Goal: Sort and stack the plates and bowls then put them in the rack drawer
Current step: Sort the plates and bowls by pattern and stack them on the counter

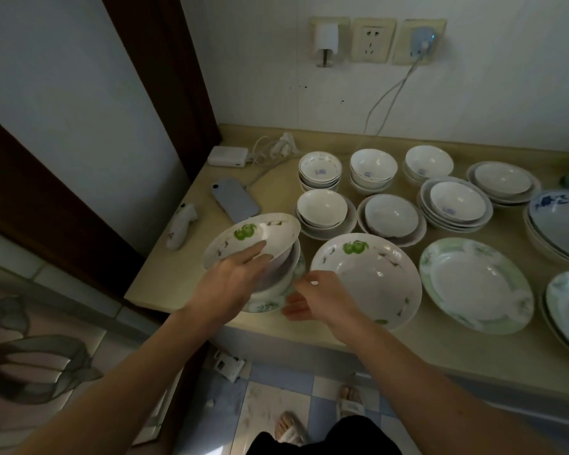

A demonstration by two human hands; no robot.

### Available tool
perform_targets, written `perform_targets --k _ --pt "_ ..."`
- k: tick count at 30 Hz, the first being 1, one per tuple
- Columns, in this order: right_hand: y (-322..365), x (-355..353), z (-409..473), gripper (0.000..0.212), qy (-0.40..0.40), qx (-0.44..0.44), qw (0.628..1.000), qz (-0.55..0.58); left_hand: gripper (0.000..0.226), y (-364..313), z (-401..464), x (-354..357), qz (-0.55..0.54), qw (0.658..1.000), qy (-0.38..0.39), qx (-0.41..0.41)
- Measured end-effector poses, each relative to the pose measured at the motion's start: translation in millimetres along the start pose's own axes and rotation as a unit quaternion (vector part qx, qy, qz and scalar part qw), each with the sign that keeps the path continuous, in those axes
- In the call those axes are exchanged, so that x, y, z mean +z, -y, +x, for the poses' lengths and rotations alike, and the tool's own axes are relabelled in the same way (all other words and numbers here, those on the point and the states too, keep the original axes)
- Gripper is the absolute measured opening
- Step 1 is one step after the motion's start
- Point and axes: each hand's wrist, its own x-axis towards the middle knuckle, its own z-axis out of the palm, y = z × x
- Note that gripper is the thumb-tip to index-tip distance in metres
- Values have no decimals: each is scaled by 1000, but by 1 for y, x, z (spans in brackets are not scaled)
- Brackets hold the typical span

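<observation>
My left hand (235, 274) grips a white bowl with a green fruit print (250, 239), tilted, lifted off a small stack of bowls (284, 280) near the counter's front left corner. My right hand (319, 298) hovers just right of that stack, fingers loosely apart, holding nothing. A large plate with the same green fruit print (371, 277) lies right of my right hand. Farther right lies a green-rimmed plate (476, 284). Behind are stacks of small white bowls (320, 170) (373, 169) (429, 164) and bowls on plates (322, 211) (391, 218) (457, 201).
A beige counter (178, 267) carries a phone (238, 200), a white charger (229, 156) with cables and a small white bottle (181, 229) at the left. Blue-patterned plates (562, 224) sit at the right edge. A dark door frame (165, 77) stands left. Wall sockets (373, 41) are above.
</observation>
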Motion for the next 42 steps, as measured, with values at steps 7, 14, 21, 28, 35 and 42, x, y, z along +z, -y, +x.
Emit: perform_targets --k 7,14,21,28,35,42 --pt "1 32 28 34 -20 57 997 48 31 5 2 -4 -21 999 -31 10" --pt "-4 44 33 29 -60 36 997 16 19 11 9 -16 -86 995 -47 -5" --pt "-6 44 35 36 -63 32 997 -5 23 21 21 -34 -132 990 -40 -22" --pt "-3 37 37 26 -40 52 996 55 23 26 20 -36 -123 992 -7 8" --pt "14 31 31 25 -9 58 992 114 31 24 -3 -9 -65 995 37 65" --pt "8 22 23 30 33 21 992 121 39 14 -19 8 -29 998 6 63"
